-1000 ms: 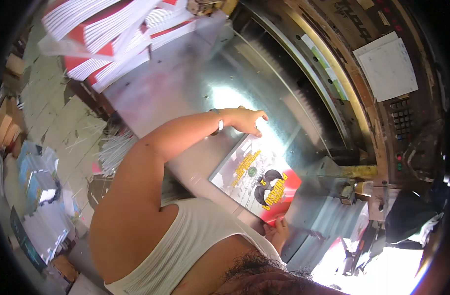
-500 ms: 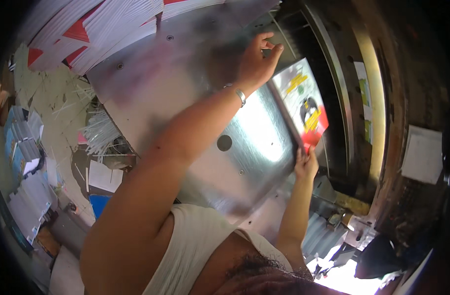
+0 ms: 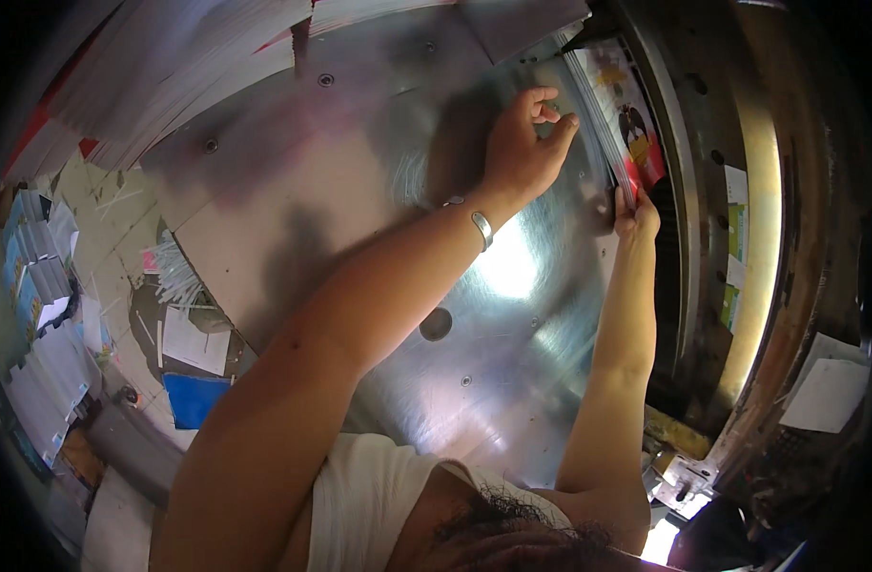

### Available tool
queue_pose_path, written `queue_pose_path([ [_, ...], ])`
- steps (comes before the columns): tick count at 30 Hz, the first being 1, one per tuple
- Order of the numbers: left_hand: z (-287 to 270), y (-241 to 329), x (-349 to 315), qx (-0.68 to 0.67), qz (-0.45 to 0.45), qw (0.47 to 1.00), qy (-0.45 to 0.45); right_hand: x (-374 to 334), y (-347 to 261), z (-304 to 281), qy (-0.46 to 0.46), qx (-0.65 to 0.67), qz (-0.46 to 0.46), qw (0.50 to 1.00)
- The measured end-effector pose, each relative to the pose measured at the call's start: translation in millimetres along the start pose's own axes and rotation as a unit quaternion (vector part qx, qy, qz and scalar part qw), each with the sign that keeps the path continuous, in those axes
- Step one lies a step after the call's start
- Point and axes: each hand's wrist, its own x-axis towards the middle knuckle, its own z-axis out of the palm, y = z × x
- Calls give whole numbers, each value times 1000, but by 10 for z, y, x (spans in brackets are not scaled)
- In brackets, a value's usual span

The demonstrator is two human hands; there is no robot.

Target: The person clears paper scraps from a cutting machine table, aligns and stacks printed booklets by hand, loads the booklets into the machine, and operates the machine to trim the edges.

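My right hand (image 3: 638, 215) grips the near end of a stack of printed booklets (image 3: 611, 110), with a light cover, a red corner and yellow patches. The stack's white page edges face left, and its right side lies by the dark slot of the machine. To the left, my left hand (image 3: 529, 143) is over the metal table (image 3: 359, 143), holding nothing. Its fingers are loosely bent and the thumb stands apart. A silver bracelet (image 3: 482, 231) circles that wrist.
Tall piles of white pages with red parts (image 3: 197, 76) stand at the far left of the table. A lit yellowish bar (image 3: 762, 238) runs along the machine on the right. Paper strips (image 3: 176, 272), a blue sheet (image 3: 193, 398) and stacked booklets (image 3: 45, 276) lie at the left.
My right hand has pushed the booklets away from me and rightward, and they now sit beside the machine's slot. My left hand has shifted slightly right and nearer, still empty.
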Motion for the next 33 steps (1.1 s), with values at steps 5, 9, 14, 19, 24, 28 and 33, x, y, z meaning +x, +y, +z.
queue_pose_path([
  [5,-21,-31,41,-5,22,1000,13,-172,26,107,20,-161,-49,986],
  [9,-8,-17,35,-10,20,1000,10,-195,-40,-28,25,-403,-156,901],
  [14,16,-30,49,-19,16,1000,-4,-268,71,105,164,-586,-443,658],
  [19,-16,-74,72,-27,15,1000,-5,-831,134,582,31,-657,-477,583],
  [24,20,-97,77,-36,5,999,-21,-788,69,736,-30,-672,-462,578],
  [28,-15,-90,92,-60,-4,998,-19,-747,117,769,-21,-660,-518,544],
  [33,-7,-82,100,-62,-5,998,-24,-760,21,872,-33,-686,-478,547],
])
